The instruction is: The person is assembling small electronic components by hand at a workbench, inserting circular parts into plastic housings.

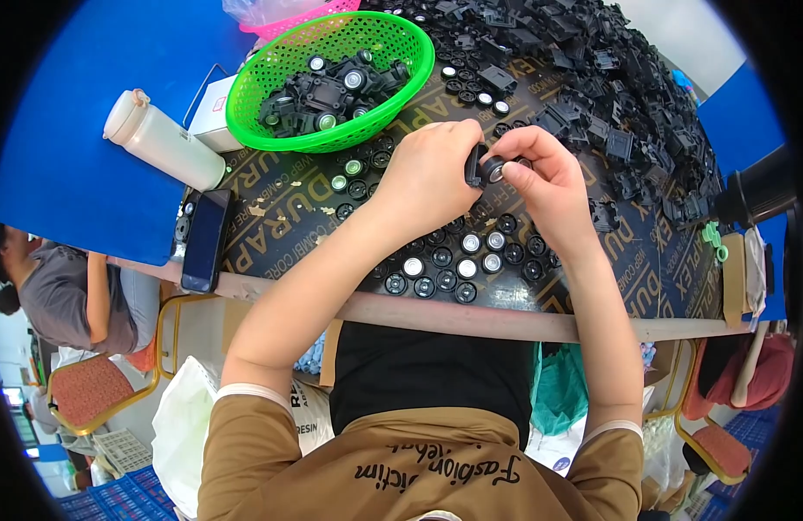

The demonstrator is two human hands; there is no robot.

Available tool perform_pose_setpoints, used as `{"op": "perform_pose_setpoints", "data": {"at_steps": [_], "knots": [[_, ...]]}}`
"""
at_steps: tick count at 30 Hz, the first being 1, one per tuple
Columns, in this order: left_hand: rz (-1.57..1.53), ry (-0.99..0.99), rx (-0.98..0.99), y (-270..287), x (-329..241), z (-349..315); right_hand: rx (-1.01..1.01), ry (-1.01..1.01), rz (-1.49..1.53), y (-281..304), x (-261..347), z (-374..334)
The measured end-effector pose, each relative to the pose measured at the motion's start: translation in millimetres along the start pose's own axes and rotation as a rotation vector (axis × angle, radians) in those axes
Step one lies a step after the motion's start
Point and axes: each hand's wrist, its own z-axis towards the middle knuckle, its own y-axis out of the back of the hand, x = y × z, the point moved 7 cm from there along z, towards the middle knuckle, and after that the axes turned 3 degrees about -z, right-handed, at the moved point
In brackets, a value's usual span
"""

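My left hand (432, 174) is closed around a black plastic toy-car chassis (474, 165), most of it hidden by the fingers. Close against its right side, my right hand (547, 169) pinches a small black wheel (493, 169) with a silver hub between thumb and fingertips. Whether the wheel is seated on the chassis I cannot tell. Below both hands, several loose wheels (441, 256) lie on the dark printed board (323, 260), some showing silver centres and others all black. More wheels (356, 189) lie left of my left forearm, and others (484, 100) beyond my hands.
A green basket (245, 104) at the back left holds chassis with wheels. Black plastic parts (627, 113) are heaped at the far right. On the left are a white bottle (163, 139), a white box (215, 117) and a phone (207, 239). Another person (67, 291) sits far left.
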Motion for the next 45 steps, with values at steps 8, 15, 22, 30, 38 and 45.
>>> {"op": "perform_pose_setpoints", "data": {"at_steps": [8,15,22,30,38,45], "knots": [[-0.015,-0.033,-0.006,-1,-5,-2,-0.035,0.224,-0.484,-5,17,1],[0.024,-0.018,0.019,-1,-9,-4,-0.023,-0.037,-0.192,9,-4,4],[0.137,-0.039,0.116,-15,-12,-11,-0.004,-0.265,-0.089,7,-16,0],[-0.237,0.184,0.109,-7,-5,4,-0.153,-0.230,0.119,18,-26,9],[-1.639,0.629,0.116,-21,30,-2,-0.270,-0.131,0.145,39,-17,7],[-2.061,0.736,0.129,-38,32,-9,-0.273,0.053,-0.292,8,13,-3]]}}
